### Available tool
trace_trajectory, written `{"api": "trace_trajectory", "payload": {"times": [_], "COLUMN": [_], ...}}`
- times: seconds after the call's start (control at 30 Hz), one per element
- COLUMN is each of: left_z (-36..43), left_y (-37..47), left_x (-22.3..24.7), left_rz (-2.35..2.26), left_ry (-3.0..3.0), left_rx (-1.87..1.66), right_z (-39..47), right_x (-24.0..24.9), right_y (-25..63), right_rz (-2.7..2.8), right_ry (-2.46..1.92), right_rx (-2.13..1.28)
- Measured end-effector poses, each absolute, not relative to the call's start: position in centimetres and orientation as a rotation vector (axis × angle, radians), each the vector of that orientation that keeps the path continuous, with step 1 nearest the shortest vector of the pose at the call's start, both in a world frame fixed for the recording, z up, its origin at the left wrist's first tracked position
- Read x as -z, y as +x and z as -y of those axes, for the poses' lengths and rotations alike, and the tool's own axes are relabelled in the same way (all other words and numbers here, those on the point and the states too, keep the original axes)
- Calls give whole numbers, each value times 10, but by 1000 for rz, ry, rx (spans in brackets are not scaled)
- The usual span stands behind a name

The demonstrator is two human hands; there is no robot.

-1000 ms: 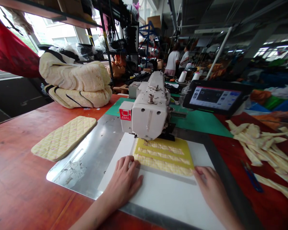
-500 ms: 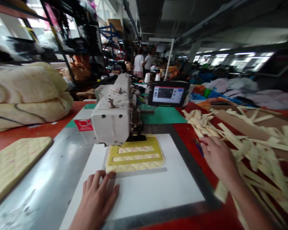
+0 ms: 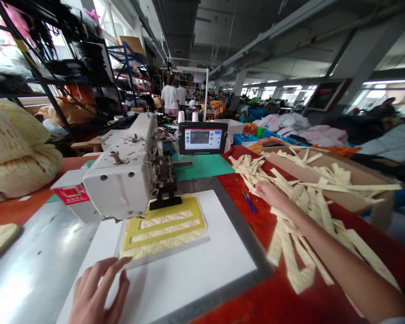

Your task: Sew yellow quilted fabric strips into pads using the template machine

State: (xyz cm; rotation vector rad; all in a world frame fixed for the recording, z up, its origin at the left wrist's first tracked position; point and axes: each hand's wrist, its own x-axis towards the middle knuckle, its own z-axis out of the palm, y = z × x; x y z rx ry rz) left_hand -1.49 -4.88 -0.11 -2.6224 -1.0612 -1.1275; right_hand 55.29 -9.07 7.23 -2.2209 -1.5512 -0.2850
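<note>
My left hand (image 3: 99, 290) rests on the white plate (image 3: 195, 270) with its fingers spread. Its index fingertip is at the near left corner of a quilted, pale yellow fabric piece (image 3: 155, 247). Over that fabric lies a yellow slotted template (image 3: 170, 215), partly under the black foot (image 3: 165, 202) of the sewing machine (image 3: 121, 175). On the right, my right hand (image 3: 270, 193) reaches into the pale yellow fabric strips (image 3: 248, 167), its fingers pinched on a strip whose held end is mostly hidden. Blue-handled thread snips (image 3: 249, 202) lie on the red table beside it.
A control screen (image 3: 203, 139) stands behind the machine. At the right, a cardboard box (image 3: 357, 191) holds more strips. Bulky quilted fabric (image 3: 16, 148) is piled at the left, and another quilted piece (image 3: 0, 240) lies on the metal top. People (image 3: 170, 99) stand far back.
The view has turned right. My right hand has moved from beside the snips to the strips, leaving the snips on the table. My left hand stays by the quilted piece.
</note>
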Motion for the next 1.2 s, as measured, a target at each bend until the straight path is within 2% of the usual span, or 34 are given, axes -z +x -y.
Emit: {"api": "trace_trajectory", "payload": {"times": [0.23, 0.3, 0.4, 0.53, 0.63, 0.8, 0.87, 0.93, 1.03, 1.13, 1.2], "left_z": [53, 54, 54, 61, 71, 80, 79, 78, 77, 74, 71], "left_y": [-5, 2, 15, 37, 55, 83, 82, 73, 49, 23, 7], "left_x": [-6, -8, -15, -38, -61, -68, -58, -47, -34, -32, -34], "left_rz": [948, 922, 910, 905, 979, 1267, 1544, 1928, 2416, 2554, 2511], "left_ry": [-2653, -2684, -2735, -2864, -3018, -3327, -3235, -2986, -2396, -1835, -1603], "left_rx": [1107, 1112, 1155, 1244, 1402, 2000, 2225, 2417, 2767, 3079, 3181], "right_z": [99, 105, 112, 118, 114, 102, 104, 111, 121, 121, 116], "right_x": [-193, -231, -278, -300, -271, -174, -137, -100, -47, -11, -5], "right_y": [575, 569, 536, 445, 365, 279, 269, 271, 293, 337, 375], "right_rz": [1071, 1028, 1118, 1354, 1587, 2054, 2119, 2159, 2274, 2393, 2368], "right_ry": [-1780, -1489, -1072, -1025, -945, -953, -987, -1117, -1349, -1469, -1614], "right_rx": [618, 715, 742, 601, 429, -492, -675, -637, -278, 103, 286]}}
